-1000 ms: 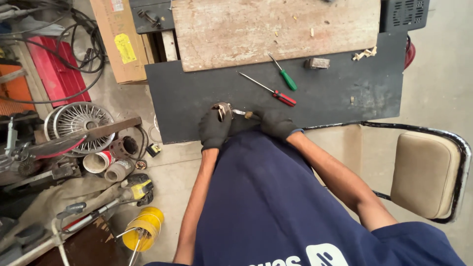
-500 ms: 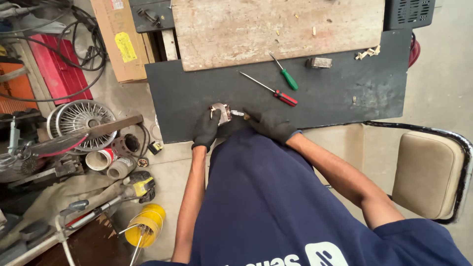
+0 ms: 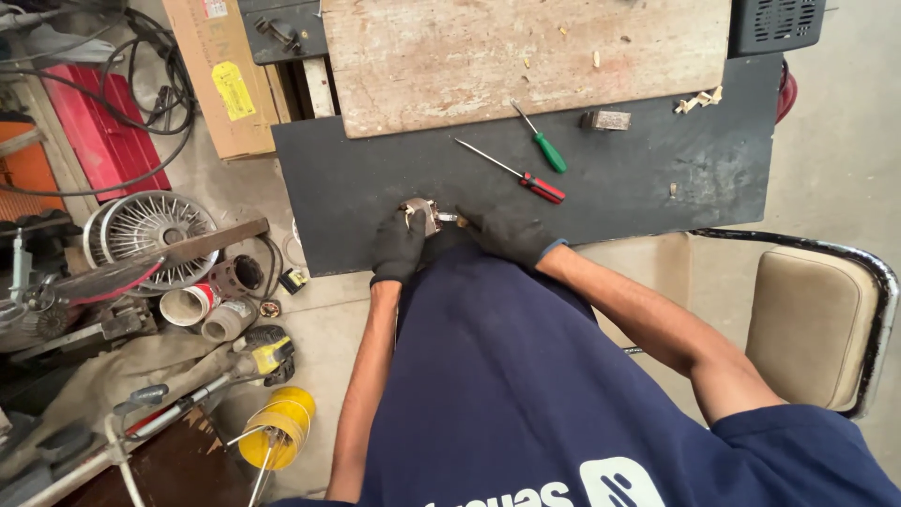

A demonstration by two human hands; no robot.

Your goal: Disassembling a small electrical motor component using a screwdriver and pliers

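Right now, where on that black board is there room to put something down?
The black board is bare right of the red screwdriver, below the small block, and at its left end beside the cardboard box. It is crowded near the gloved hands and around both screwdrivers.

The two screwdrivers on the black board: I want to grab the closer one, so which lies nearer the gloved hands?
The red-handled screwdriver. It lies closer to the right hand than the green-handled screwdriver, which sits farther up by the wooden board.
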